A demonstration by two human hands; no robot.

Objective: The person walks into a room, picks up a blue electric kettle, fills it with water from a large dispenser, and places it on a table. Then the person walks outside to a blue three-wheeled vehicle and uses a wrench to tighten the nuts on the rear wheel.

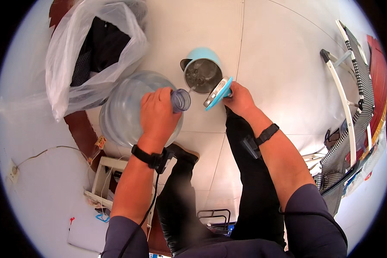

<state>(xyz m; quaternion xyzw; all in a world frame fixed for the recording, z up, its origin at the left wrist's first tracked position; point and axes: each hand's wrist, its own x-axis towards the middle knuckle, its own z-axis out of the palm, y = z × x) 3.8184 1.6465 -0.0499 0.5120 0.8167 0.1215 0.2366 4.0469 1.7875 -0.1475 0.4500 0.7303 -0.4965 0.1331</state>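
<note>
A large clear water jug (pixel 131 109) lies tipped on my left, its neck (pixel 181 100) pointing right. My left hand (pixel 159 107) is closed around the jug just behind that neck. A thin stream of water (pixel 192 89) runs from the mouth into a light blue kettle (pixel 206 53). Water ripples inside the kettle's metal interior, and its dark spout faces left. The kettle's lid (pixel 219 93), blue with a metal underside, stands open beside the rim. Behind the lid my right hand (pixel 240 99) is closed at the kettle's handle side; the lid partly hides the fingers.
A translucent plastic bag (pixel 64 64) with dark things inside stands at the far left. A folding chair (pixel 350 99) with striped fabric is on the right. Near my left forearm are a cream-coloured stool (pixel 101 182) and a cable (pixel 51 148) from a wall socket. My legs frame the tiled floor (pixel 206 172).
</note>
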